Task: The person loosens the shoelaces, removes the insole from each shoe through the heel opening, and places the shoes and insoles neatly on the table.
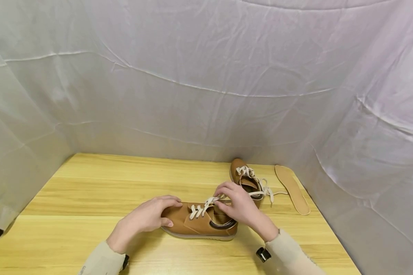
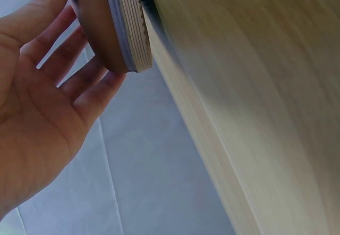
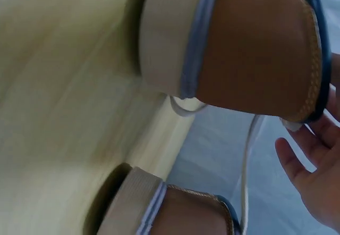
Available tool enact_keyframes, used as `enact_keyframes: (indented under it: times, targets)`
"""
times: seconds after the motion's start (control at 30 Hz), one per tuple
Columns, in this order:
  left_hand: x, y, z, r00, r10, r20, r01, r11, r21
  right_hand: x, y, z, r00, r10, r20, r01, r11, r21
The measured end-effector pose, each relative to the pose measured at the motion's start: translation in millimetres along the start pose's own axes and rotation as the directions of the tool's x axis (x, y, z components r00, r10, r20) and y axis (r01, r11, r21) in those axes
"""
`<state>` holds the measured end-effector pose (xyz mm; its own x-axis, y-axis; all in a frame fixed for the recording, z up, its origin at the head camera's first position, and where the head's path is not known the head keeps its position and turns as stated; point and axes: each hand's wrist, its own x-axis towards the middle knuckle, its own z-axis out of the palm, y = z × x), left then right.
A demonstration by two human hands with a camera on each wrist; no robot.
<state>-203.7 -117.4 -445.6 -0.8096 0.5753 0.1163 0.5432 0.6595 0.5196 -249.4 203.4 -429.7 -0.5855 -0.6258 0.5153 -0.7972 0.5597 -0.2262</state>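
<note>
A brown leather lace-up shoe (image 1: 199, 228) stands on the table, its toe to the left and its opening to the right. My left hand (image 1: 144, 215) holds the toe, thumb on the near side and fingers round the far side; the left wrist view shows the fingertips against the toe (image 2: 98, 30). Over the shoe's opening, my right hand (image 1: 239, 204) pinches the cream shoelace (image 1: 210, 200) near the top eyelets. The heel (image 3: 255, 54) fills much of the right wrist view and partly hides the right fingers there.
A matching second shoe (image 1: 234, 168) stands farther back, partly behind my right hand, with loose lace ends (image 1: 270, 191) trailing right. Beside it, near the right edge, lies a tan insole (image 1: 292, 191). Grey cloth (image 1: 192, 95) hangs around the wooden table (image 1: 89, 191).
</note>
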Motion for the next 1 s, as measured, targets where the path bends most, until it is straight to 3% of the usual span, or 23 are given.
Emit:
enact_keyframes:
  times: [0.13, 0.4, 0.47, 0.6, 0.73, 0.9, 1.0]
  targets:
    - [0.1, -0.4, 0.8, 1.0, -0.001, 0.001, 0.001, 1.0, 0.003, -1.5, -1, 2, 0.999, -0.028, -0.031, 0.026, 0.998, -0.052]
    - [0.2, -1.8, 1.5, 1.0, 0.002, 0.002, -0.002, 1.0, 0.0, -1.2, 4, -2, 0.979, 0.004, -0.202, 0.0, 1.0, 0.018]
    - [0.2, -1.9, 1.4, 1.0, 0.002, 0.003, -0.002, 1.0, -0.001, -0.9, 6, -4, 0.97, 0.033, -0.241, -0.022, 0.999, 0.049]
    - [0.3, -2.1, 0.9, 1.0, -0.001, 0.003, 0.001, 1.0, 0.0, -3.5, 8, -6, 0.944, 0.164, -0.285, -0.133, 0.983, 0.127]
    - [0.1, -2.1, 1.2, 1.0, 0.002, 0.0, -0.002, 1.0, -0.001, -9.3, 11, -4, 0.892, 0.336, -0.302, -0.278, 0.935, 0.22]
    - [-0.2, -1.9, 1.2, 1.0, 0.003, -0.001, -0.003, 1.0, -0.003, -13.9, 15, -5, 0.789, 0.54, -0.293, -0.421, 0.822, 0.384]
    - [0.0, -2.1, 1.1, 1.0, -0.003, 0.001, 0.003, 1.0, -0.005, -15.2, 16, -7, 0.743, 0.613, -0.269, -0.474, 0.765, 0.437]
